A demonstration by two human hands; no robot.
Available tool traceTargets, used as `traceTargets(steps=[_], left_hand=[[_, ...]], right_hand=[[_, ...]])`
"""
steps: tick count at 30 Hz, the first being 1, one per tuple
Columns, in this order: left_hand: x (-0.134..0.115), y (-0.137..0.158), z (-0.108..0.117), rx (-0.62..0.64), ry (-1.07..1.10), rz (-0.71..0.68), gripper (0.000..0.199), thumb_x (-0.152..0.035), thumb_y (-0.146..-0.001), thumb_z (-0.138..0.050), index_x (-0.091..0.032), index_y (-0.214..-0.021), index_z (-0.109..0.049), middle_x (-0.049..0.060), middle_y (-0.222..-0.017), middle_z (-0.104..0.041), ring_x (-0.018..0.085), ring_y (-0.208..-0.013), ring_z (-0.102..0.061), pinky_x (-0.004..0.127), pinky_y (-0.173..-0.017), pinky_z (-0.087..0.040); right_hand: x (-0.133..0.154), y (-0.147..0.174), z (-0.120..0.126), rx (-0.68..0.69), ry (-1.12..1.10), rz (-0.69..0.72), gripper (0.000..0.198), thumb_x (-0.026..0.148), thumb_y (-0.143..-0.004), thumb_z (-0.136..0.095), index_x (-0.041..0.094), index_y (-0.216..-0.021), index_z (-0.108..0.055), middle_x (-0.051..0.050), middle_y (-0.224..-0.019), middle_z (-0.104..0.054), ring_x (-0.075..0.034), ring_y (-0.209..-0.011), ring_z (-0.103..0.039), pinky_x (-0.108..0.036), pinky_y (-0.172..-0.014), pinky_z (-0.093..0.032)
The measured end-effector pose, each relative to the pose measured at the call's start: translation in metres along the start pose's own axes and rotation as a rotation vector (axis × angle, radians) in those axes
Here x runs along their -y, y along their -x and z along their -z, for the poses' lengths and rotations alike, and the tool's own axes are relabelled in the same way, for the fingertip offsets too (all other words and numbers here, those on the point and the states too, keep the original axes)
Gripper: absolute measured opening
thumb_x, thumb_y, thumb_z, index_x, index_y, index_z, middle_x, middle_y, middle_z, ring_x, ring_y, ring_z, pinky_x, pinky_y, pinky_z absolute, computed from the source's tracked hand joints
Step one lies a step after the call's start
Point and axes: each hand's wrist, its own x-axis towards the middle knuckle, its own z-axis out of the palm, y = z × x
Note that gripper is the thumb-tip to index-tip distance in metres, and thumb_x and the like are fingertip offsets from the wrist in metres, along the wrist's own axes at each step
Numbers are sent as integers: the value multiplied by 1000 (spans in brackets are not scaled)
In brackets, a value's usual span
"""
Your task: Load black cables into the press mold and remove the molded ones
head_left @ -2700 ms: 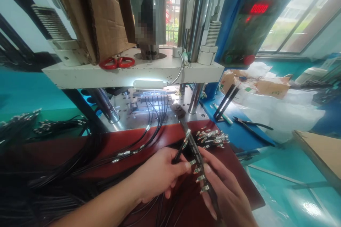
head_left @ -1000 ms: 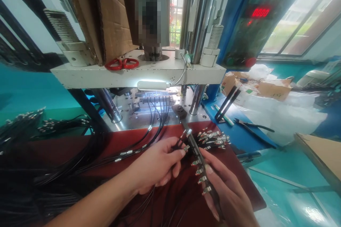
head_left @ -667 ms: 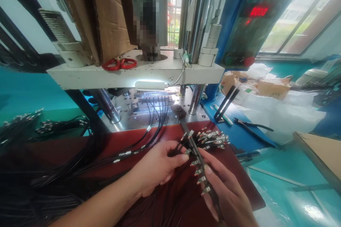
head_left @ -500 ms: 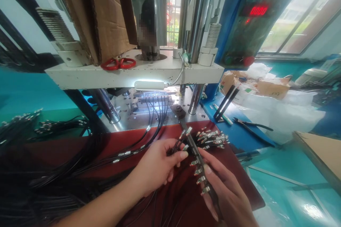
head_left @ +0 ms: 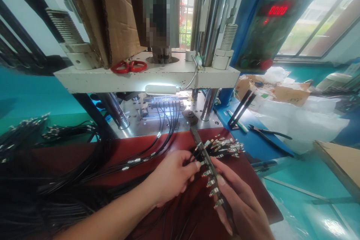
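Observation:
My left hand (head_left: 176, 174) pinches thin black cables (head_left: 192, 156) between thumb and fingers, their metal-tipped ends against a dark narrow bar (head_left: 207, 160). Small metal connectors (head_left: 210, 183) sit in a row along the bar's left side. Wrapped around the bar's lower part is my right hand (head_left: 243, 198), thumb on top. Behind the bar lies a bundle of cable ends (head_left: 225, 146) with metal plugs. Several black cables (head_left: 169, 129) run out of a lit metal mould (head_left: 161, 109) on the press bed.
A press plate (head_left: 152, 78) carries red-handled scissors (head_left: 128, 66) and a lamp (head_left: 161, 89). Pliers (head_left: 270, 132) lie on the blue surface to the right. More black cables (head_left: 64, 195) cover the red table's left side. A cardboard box (head_left: 339, 161) stands at right.
The view has shifted slightly, moving the scene a little right. A cable end that stuck up above the bar now lies down against it. My right hand keeps its hold.

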Motion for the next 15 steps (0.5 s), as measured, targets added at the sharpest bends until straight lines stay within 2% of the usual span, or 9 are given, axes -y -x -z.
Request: traceTargets(steps=[5,15], left_hand=[[1,-1,0,5,15,41,31,-46,-83,-52,-19,-70,-45,-7,-54,-44,5,-38,-35,15,-33,-23],[4,-3,1,27,66,38,29,-44,-83,-51,-20,-70,-45,-7,-56,-46,5,-38,-35,15,-33,-22]], right_hand=[[0,0,-1,-7,-17,7,55,48,-88,-58,23,-136,-47,3,-53,-54,-5,-32,-40,-14,-30,-32],[-1,0,0,4,22,-16,56,50,-88,-57,23,-137,-47,4,-47,-51,-6,-33,-40,-14,-30,-32]])
